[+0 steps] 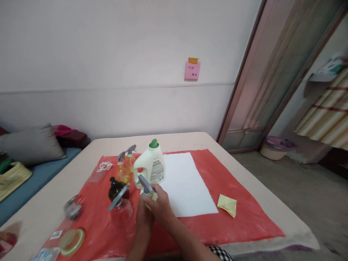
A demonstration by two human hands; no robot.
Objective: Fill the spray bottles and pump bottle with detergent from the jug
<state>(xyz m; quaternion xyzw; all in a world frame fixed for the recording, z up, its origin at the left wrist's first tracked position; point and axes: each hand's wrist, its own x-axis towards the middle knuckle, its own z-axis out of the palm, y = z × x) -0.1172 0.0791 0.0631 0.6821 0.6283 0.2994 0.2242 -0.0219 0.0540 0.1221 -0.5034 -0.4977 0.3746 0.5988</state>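
Both my hands are together near the middle of the red sheet point(194, 232), around a spray bottle with a grey trigger head point(146, 185). My right hand point(161, 203) is closed on its neck, just under the head. Lower down, my left hand point(145, 210) is wrapped round the body, which is mostly hidden by my fingers. Just beyond stands a white detergent jug point(156, 165) with its green mouth uncapped and a green piece in it. To the left are a clear bottle point(122, 212) with a grey-blue top and a dark bottle point(116, 189).
Two yellowish spray bottles, one nearer point(123, 172) and one farther point(130, 161), stand behind the dark bottle. A white paper point(187, 192) lies right of the jug, with a folded yellow cloth point(227, 205) beyond. A round gold lid point(72, 241) lies front left.
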